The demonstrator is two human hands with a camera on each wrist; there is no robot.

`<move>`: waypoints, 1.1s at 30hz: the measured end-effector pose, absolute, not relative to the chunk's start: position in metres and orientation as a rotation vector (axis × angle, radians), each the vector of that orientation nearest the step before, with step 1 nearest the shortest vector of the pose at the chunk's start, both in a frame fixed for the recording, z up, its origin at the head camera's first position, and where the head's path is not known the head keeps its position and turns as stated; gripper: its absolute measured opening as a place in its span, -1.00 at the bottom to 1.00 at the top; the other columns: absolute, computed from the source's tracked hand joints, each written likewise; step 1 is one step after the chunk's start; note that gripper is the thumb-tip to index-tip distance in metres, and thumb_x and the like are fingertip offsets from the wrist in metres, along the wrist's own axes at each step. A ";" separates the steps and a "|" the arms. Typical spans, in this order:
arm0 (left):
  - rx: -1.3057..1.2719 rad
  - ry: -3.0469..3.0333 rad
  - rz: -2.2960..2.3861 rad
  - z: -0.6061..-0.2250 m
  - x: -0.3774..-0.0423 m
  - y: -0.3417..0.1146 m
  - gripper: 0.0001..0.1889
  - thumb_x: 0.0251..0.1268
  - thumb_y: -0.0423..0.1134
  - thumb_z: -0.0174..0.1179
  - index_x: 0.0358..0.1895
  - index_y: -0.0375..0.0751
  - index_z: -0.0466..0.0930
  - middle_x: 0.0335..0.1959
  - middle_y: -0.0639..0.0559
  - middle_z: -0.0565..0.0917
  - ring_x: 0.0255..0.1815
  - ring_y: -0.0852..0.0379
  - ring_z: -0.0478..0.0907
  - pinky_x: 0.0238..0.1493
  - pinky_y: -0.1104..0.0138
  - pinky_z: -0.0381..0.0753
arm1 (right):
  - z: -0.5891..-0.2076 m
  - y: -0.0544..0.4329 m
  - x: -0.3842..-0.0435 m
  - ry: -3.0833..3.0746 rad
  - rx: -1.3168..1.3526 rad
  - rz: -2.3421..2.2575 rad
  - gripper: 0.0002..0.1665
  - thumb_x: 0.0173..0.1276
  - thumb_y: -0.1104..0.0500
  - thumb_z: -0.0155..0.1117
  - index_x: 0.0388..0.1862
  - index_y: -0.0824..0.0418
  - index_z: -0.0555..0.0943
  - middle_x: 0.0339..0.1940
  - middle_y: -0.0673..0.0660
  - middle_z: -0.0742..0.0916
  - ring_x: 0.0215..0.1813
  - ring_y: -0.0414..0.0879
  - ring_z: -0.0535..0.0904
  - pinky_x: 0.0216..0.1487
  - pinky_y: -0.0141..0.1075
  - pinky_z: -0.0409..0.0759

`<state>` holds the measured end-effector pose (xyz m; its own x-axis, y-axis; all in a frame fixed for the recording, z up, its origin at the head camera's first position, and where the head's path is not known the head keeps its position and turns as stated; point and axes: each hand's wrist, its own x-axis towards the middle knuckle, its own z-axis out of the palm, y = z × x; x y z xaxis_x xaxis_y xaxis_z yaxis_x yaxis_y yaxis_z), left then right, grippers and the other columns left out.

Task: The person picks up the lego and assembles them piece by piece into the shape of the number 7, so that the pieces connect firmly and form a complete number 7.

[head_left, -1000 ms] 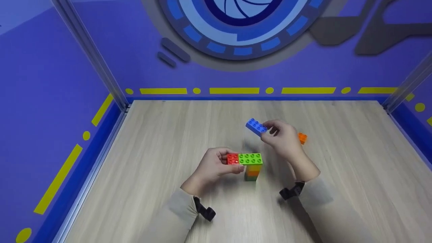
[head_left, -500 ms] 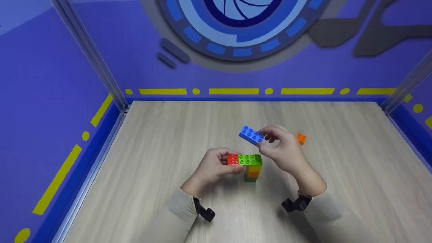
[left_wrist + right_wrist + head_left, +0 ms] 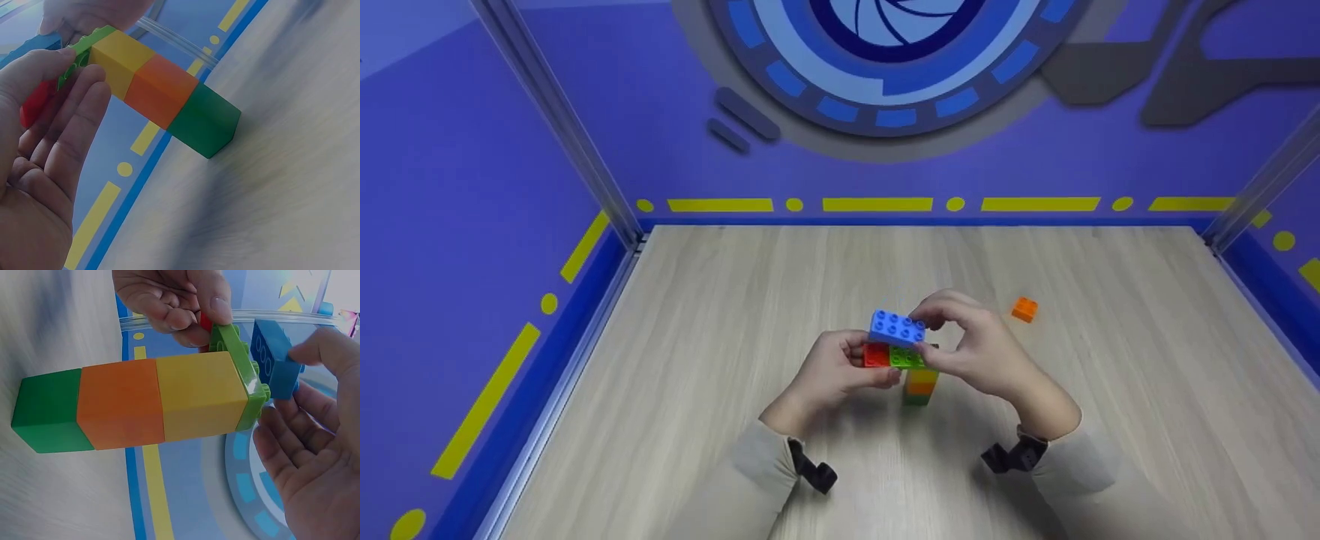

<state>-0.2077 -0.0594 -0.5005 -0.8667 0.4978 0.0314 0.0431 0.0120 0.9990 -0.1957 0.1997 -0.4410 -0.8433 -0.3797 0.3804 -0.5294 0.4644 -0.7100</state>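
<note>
My left hand (image 3: 829, 371) grips the top of a toy-brick tower at a red brick (image 3: 876, 355) and a light green brick (image 3: 907, 358). Below the light green brick's right end run a yellow block (image 3: 121, 59), an orange block (image 3: 162, 90) and a dark green block (image 3: 205, 121). Whether the tower's foot touches the table cannot be told. My right hand (image 3: 986, 349) pinches a blue eight-stud brick (image 3: 896, 328) by its right end, slightly tilted. In the right wrist view a small gap separates the blue brick from the light green studs.
A loose orange brick (image 3: 1024, 310) lies on the wooden table (image 3: 697, 315), beyond and right of my right hand. Blue-purple panels with yellow marks wall the table at the back and on both sides. A black band (image 3: 814, 469) sits on each wrist.
My right hand has brought the blue brick left and toward me, from beyond the tower to over its top bricks. The left hand and the tower stay almost in place.
</note>
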 end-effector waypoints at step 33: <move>0.543 1.850 1.943 -0.497 -0.209 -0.063 -0.65 0.43 -0.43 0.54 0.22 -0.40 0.81 -0.04 -0.13 0.95 -0.29 0.20 0.86 -0.17 0.32 0.92 | -0.496 0.195 -0.194 -2.258 1.164 0.871 -0.13 0.26 0.32 0.77 0.55 0.04 0.69 0.37 0.13 0.83 0.33 0.11 0.83 0.55 -0.56 0.54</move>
